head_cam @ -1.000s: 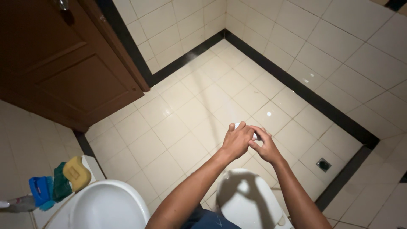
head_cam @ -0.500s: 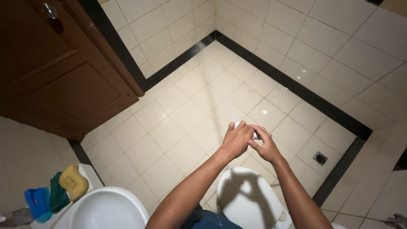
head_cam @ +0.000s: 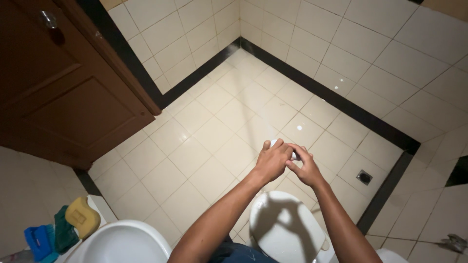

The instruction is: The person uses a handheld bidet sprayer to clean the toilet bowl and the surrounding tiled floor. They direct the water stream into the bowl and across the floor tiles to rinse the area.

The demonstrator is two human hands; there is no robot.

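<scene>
Small white object, mostly hidden, kind not discernible: held between both hands above the floor, in front of the toilet; only a pale sliver shows between the fingers.

Left hand: fingers curled over the top of the object, grasping it. Right hand: fingers pinched against the object's near side, touching the left hand. Both forearms extend from the bottom edge.

Change since the earlier frames: hands sit in the same clasp as half a second ago; the view has drifted, so that the door takes up more of the left and the basin sits lower in the corner.

Surroundings:
- White oval toilet lid, closed, directly beneath the forearms, crossed by the shadow of the hands.
- Cream square-tiled floor, glossy, edged with a black skirting band.
- Small square metal floor drain, right of the hands, well apart.
- Dark brown panelled wooden door, upper left.
- White round ceramic basin, lower left.
- Yellow sponge, green cloth and blue brush-like item, side by side on the ledge beside the basin.

Obstruction: the left hand covers most of the object.
</scene>
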